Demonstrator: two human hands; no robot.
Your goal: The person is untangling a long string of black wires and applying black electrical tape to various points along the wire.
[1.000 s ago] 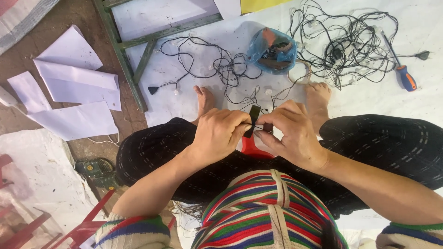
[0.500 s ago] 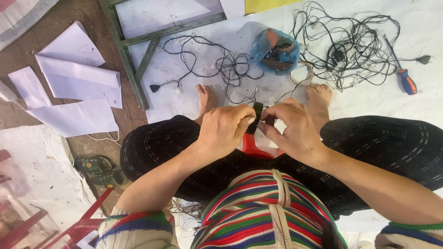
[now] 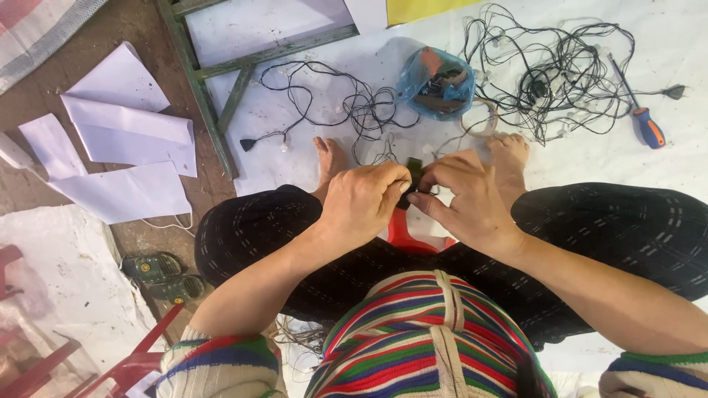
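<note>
Both hands meet above my lap over a white sheet on the floor. My left hand (image 3: 363, 200) and my right hand (image 3: 466, 197) pinch a small black plastic part (image 3: 411, 177) between their fingertips; a thin wire seems to run from it, partly hidden by my fingers. A red stool (image 3: 402, 230) shows beneath the hands, between my knees. My bare feet rest just beyond the hands.
A blue plastic bag (image 3: 436, 82) of small parts lies ahead, with tangled black wire (image 3: 560, 70) to its right and a looser wire (image 3: 324, 103) to its left. An orange-handled screwdriver (image 3: 646, 121) lies far right. A green frame (image 3: 214, 81), white papers (image 3: 125, 140) and sandals (image 3: 164, 276) are at left.
The hands have stayed together on the black part and shifted slightly farther from my body, fingers closing more tightly around it so less of it shows.
</note>
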